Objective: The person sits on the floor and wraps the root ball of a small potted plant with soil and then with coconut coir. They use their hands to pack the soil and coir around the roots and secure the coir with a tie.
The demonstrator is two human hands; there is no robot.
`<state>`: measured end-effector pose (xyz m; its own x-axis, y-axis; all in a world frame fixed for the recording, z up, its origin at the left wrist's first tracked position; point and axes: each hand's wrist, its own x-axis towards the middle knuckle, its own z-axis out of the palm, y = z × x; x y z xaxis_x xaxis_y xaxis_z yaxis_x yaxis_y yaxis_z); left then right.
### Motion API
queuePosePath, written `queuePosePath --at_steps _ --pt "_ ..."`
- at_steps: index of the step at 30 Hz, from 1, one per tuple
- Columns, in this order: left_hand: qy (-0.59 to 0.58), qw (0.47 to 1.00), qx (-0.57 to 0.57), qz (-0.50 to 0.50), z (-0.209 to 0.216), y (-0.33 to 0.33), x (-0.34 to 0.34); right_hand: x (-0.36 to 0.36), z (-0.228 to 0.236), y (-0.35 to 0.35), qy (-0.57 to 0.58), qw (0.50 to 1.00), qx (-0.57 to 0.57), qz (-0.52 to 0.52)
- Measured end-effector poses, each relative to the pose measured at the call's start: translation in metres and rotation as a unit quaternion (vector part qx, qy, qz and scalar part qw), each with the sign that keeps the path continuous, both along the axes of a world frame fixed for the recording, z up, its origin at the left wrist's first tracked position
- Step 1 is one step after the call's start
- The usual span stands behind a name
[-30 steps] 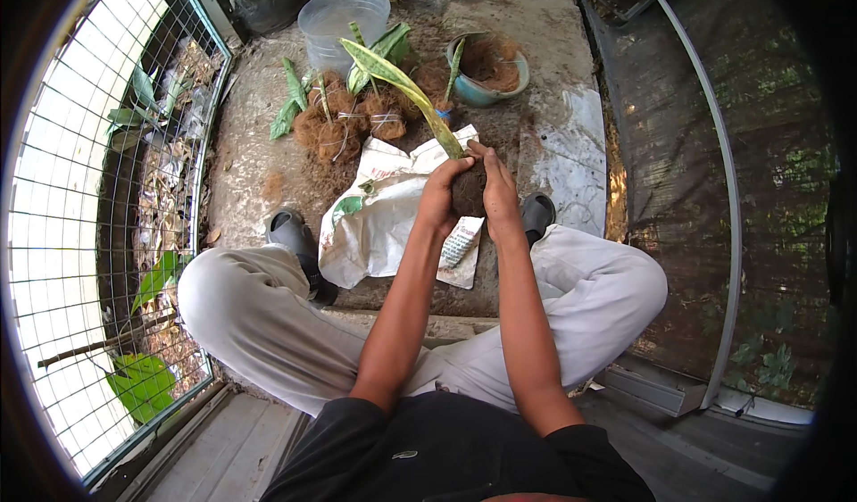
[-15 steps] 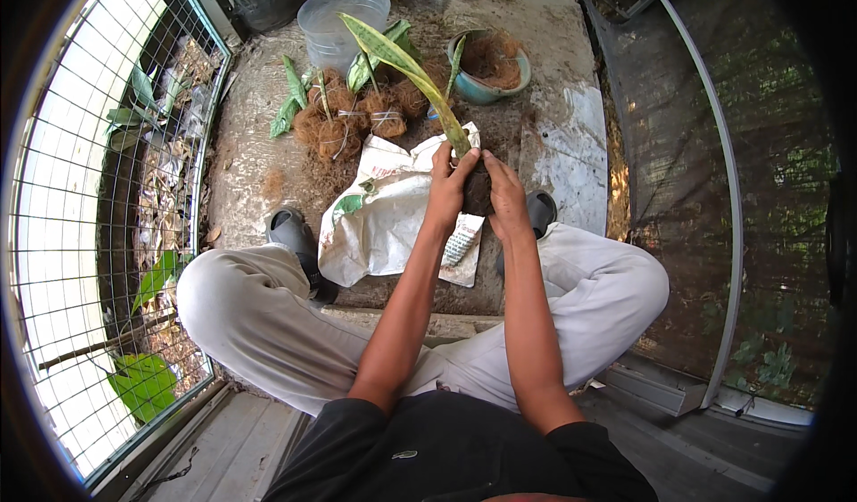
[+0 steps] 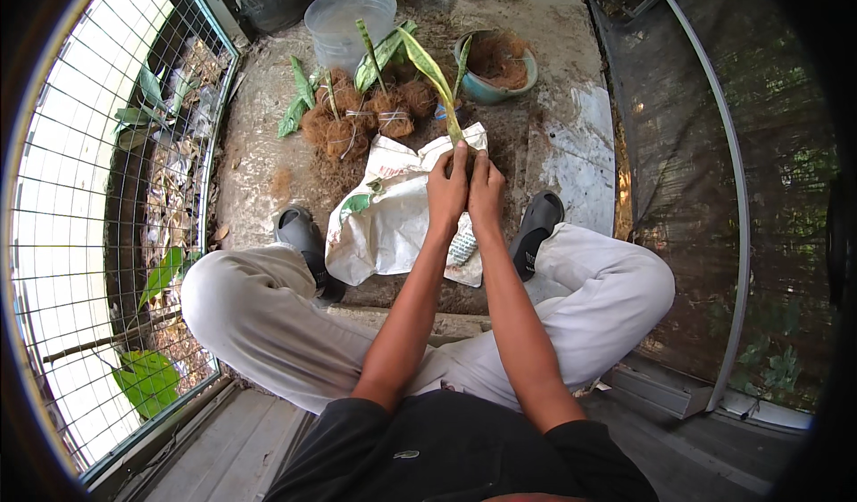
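Note:
A snake plant (image 3: 435, 75) with a long yellow-edged leaf stands up between my two hands. My left hand (image 3: 447, 188) is closed around its base from the left, thumb along the leaf's foot. My right hand (image 3: 486, 190) presses in from the right, its fingers close to the left hand's. The dark root ball is mostly hidden between the palms. Under the hands lies a crumpled white sack (image 3: 384, 225) with a torn green leaf piece (image 3: 355, 203) on it. Beyond the sack sit several coconut-fibre balls (image 3: 346, 140) tied with string, with leaf cuttings standing in them.
A clear plastic tub (image 3: 344, 42) stands at the back, and a teal pot (image 3: 494, 91) holding brown fibre is right of it. Dark sandals (image 3: 537, 228) on my feet flank the sack. Wire mesh (image 3: 98, 225) runs along the left, dark netting (image 3: 678, 190) along the right.
My hands have come closer together around the base, covering the dark root ball that showed before. The leaf has swung more upright, and my right foot shows more.

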<state>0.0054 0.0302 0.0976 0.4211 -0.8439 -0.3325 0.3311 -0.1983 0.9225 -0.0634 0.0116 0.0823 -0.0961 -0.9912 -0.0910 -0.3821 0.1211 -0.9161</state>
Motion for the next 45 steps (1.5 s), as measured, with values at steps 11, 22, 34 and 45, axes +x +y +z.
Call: queuePosePath --at_steps 11,22,34,45 --pt "0.072 0.991 -0.101 0.046 -0.020 0.003 0.008 0.009 -0.001 0.002 0.013 0.988 -0.050 0.143" --pt "0.164 0.985 -0.061 0.000 -0.016 0.001 0.018 -0.002 0.027 -0.001 -0.345 0.930 0.117 0.041" --pt "-0.048 0.997 -0.034 0.040 -0.009 -0.005 0.005 -0.001 0.005 -0.005 -0.298 0.949 0.052 0.086" --pt "0.025 0.995 -0.091 -0.037 0.008 -0.004 0.018 -0.014 0.005 -0.014 -0.463 0.861 0.211 -0.002"
